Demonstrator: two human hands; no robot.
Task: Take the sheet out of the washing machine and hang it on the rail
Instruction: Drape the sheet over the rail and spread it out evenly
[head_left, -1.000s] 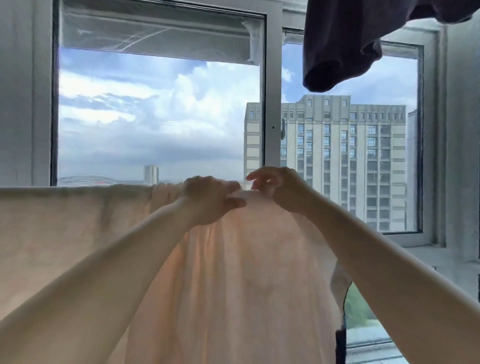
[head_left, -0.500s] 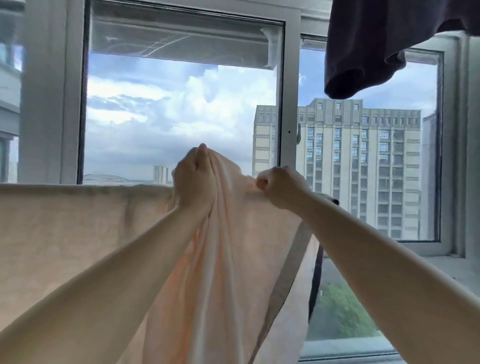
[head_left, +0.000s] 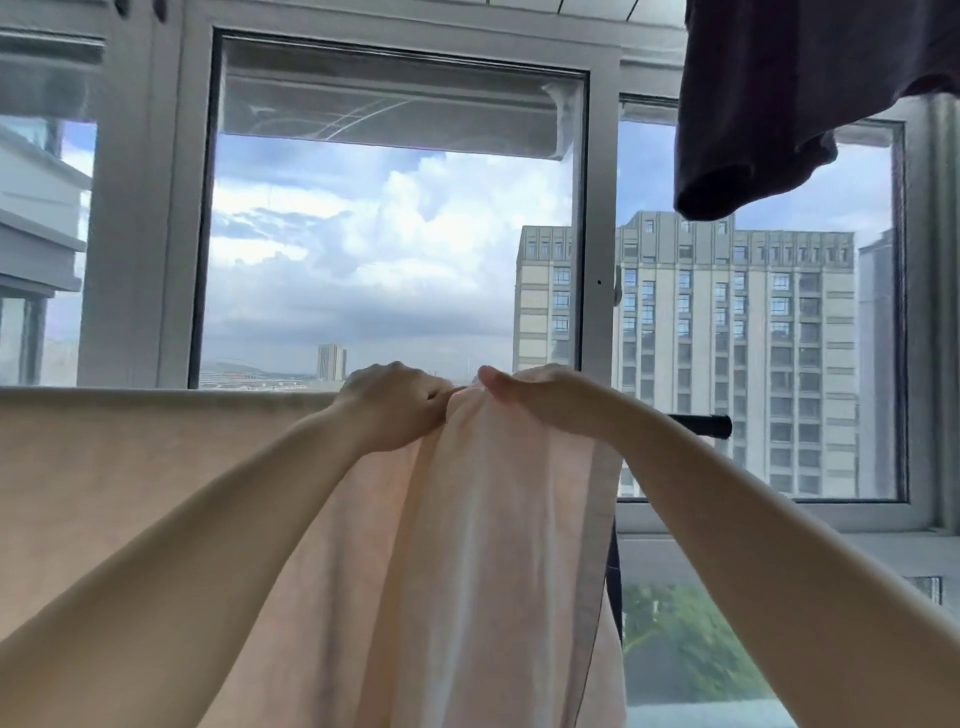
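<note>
A pale pink sheet (head_left: 156, 467) hangs over a rail across the lower half of the view, smooth at the left and bunched into folds at the right. Its grey hem (head_left: 597, 519) runs down the right edge. My left hand (head_left: 392, 408) grips the top of the bunched fabric at rail height. My right hand (head_left: 540, 397) holds the fabric right beside it, fingers curled over the top. The rail's black end (head_left: 711, 423) sticks out to the right of the sheet; the rest of the rail is hidden under the fabric.
A large window (head_left: 395, 234) with grey frames stands just behind the rail, with high-rise buildings outside. A dark garment (head_left: 779, 104) hangs overhead at the upper right. A window sill (head_left: 857, 545) runs along the right.
My left hand has come down from its raised position to rail level, lowering the lifted fabric. Both hands now sit close together on top of the sheet, and the rail's end shows.
</note>
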